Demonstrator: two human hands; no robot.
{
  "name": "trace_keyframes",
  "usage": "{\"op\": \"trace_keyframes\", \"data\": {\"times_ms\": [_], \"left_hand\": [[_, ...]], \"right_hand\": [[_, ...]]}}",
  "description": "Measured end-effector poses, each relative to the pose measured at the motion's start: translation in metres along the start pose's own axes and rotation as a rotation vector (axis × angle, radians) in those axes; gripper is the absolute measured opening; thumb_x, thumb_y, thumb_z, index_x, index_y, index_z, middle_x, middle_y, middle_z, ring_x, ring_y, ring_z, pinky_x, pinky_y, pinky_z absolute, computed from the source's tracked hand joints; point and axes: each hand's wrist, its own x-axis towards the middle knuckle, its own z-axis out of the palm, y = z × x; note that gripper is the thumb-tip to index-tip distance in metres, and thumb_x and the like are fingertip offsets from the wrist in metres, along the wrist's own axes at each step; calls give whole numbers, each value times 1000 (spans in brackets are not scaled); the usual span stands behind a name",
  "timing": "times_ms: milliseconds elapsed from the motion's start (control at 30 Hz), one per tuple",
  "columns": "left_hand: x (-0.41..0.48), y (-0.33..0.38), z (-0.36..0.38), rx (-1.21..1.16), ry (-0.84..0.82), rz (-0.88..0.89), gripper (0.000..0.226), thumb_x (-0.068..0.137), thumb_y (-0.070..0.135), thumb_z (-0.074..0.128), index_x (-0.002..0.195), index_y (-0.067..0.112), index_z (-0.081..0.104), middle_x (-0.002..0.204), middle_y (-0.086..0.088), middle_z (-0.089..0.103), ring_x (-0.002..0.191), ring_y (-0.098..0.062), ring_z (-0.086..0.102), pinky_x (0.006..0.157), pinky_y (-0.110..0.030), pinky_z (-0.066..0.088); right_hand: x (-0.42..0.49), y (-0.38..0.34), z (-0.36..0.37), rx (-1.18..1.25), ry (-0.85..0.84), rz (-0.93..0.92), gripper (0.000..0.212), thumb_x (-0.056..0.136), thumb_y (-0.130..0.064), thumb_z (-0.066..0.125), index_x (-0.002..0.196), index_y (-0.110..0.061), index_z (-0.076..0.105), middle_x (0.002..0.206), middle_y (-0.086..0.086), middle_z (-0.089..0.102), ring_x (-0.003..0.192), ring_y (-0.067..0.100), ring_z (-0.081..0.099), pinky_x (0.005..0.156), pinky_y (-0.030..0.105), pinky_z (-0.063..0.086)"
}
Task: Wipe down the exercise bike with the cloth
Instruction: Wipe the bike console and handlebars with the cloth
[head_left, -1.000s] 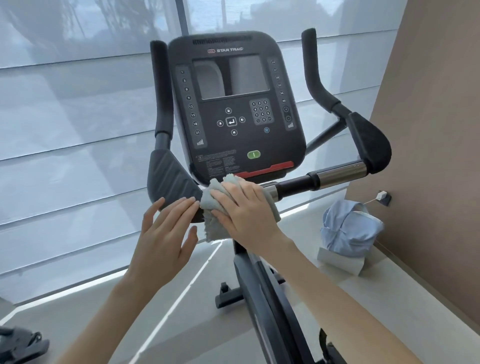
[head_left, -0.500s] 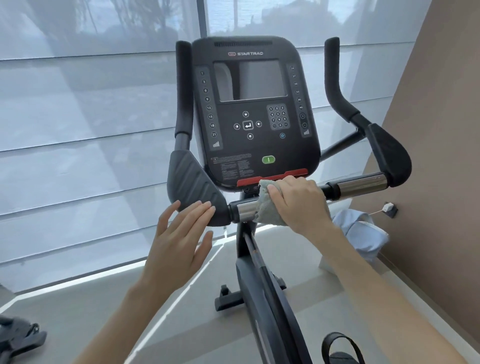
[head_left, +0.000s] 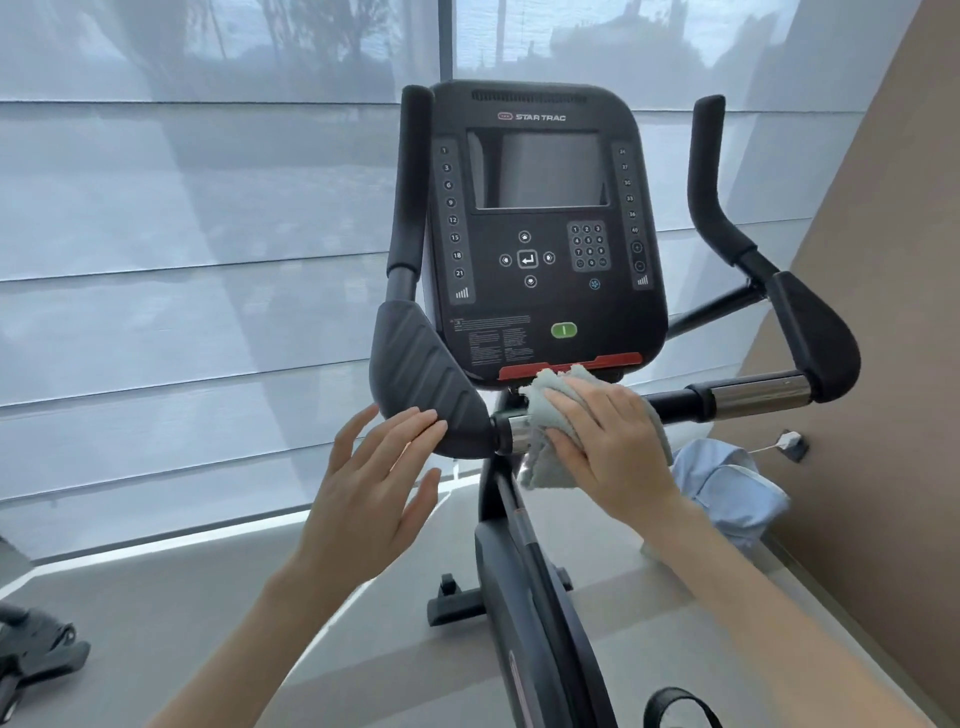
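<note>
A black exercise bike fills the middle of the view, with its console upright ahead of me. A horizontal handlebar with chrome sections runs below the console between two black elbow pads. My right hand presses a pale grey-green cloth around the bar just under the console's red strip. The cloth's lower edge hangs loose. My left hand is open with fingers spread, its fingertips at the lower edge of the left elbow pad, holding nothing.
A brown wall stands close on the right, with a small socket and cable. A light blue bundle of fabric lies on the floor by the wall. Window blinds span the back. Part of another machine shows at the bottom left.
My right hand slid the cloth right along the bar, then back left under the console. The view shifted so the bike sits further right. My left hand stayed open near the left pad.
</note>
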Motion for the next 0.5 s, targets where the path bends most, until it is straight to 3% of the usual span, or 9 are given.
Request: {"op": "trace_keyframes", "data": {"times_ms": [233, 367, 500], "left_hand": [[17, 20, 11, -17, -25, 34, 39, 94, 24, 46, 123, 3, 61, 126, -7, 61, 120, -22, 56, 108, -49, 33], [22, 31, 16, -19, -38, 28, 38, 95, 25, 45, 123, 5, 62, 124, -7, 63, 119, -21, 56, 109, -49, 32], [18, 35, 18, -19, -20, -2, 38, 95, 24, 45, 122, 4, 62, 125, -7, 62, 120, -22, 55, 109, -49, 31]], "right_hand": [[-13, 60, -18, 23, -51, 200, 44, 97, -35, 36, 113, -7, 67, 116, 10, 66, 107, 32, 60, 94, 44, 44], [3, 49, -22, -38, -110, 413, 51, 96, -38, 28, 85, -9, 69, 82, 6, 67, 76, 29, 58, 77, 39, 43], [22, 14, -12, -103, -169, 481, 51, 94, -42, 25, 74, -13, 62, 72, 4, 63, 65, 25, 50, 70, 37, 38]]}}
